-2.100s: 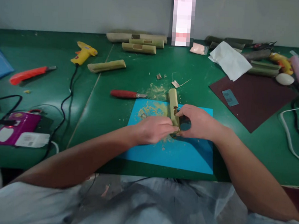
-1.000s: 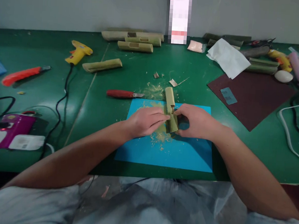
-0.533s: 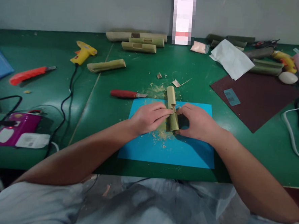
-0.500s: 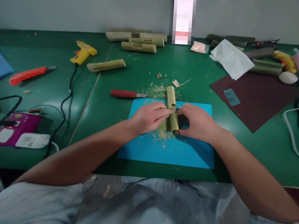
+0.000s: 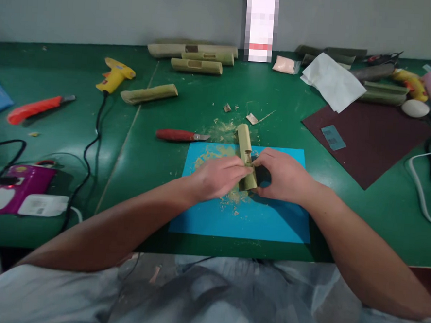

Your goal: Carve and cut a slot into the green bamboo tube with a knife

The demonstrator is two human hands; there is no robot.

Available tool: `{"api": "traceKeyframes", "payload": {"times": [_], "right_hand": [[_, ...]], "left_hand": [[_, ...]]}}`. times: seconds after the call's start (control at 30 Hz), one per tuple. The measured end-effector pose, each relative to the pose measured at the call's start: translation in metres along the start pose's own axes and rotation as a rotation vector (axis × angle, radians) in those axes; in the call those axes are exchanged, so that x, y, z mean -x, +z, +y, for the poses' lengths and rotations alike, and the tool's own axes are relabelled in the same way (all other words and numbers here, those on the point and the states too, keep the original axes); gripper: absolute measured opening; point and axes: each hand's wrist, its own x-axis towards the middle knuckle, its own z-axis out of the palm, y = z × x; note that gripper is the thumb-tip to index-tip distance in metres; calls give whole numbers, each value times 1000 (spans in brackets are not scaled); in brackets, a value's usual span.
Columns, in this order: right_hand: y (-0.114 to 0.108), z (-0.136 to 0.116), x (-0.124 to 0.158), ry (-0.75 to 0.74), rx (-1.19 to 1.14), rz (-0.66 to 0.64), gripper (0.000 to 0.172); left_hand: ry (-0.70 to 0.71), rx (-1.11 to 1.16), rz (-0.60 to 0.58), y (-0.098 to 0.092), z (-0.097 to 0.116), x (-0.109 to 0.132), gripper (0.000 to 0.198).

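A short bamboo tube (image 5: 244, 136) with a notch cut into its upper side lies lengthwise over a blue sheet (image 5: 270, 223). My left hand (image 5: 222, 175) comes in from the left, its fingers pressed together on the tube at the notch. Whether a small chip is pinched there is hidden. From the other side my right hand (image 5: 285, 175) grips the tube between thumb and fingers. Pale shavings (image 5: 235, 198) are scattered on the sheet around it. Left of the tube's far end lies a red-handled knife (image 5: 176, 135), its blade pointing right.
Several notched bamboo pieces (image 5: 197, 66) lie along the wall. At left are a yellow glue gun (image 5: 114, 75) with its cord, an orange cutter (image 5: 36, 110) and a purple power box (image 5: 28, 179). Brown sandpaper (image 5: 365, 161) and white paper (image 5: 331, 83) lie at right.
My left fingers have shifted slightly toward me along the notch. My right fingertips have moved in closer over the tube. The view has turned a little; the tube is still held.
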Motion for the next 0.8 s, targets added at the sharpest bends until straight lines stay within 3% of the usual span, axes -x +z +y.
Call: {"api": "traceKeyframes", "payload": {"times": [0.33, 0.67, 0.8], "right_hand": [[-1, -2, 0, 9, -6, -4, 35], [1, 1, 0, -2, -27, 7, 34], [0, 1, 0, 4, -22, 4, 34]], "left_hand": [[-9, 0, 33, 2, -1, -1, 26], [-16, 62, -44, 0, 1, -1, 27], [-41, 70, -19, 1, -1, -2, 26]]}}
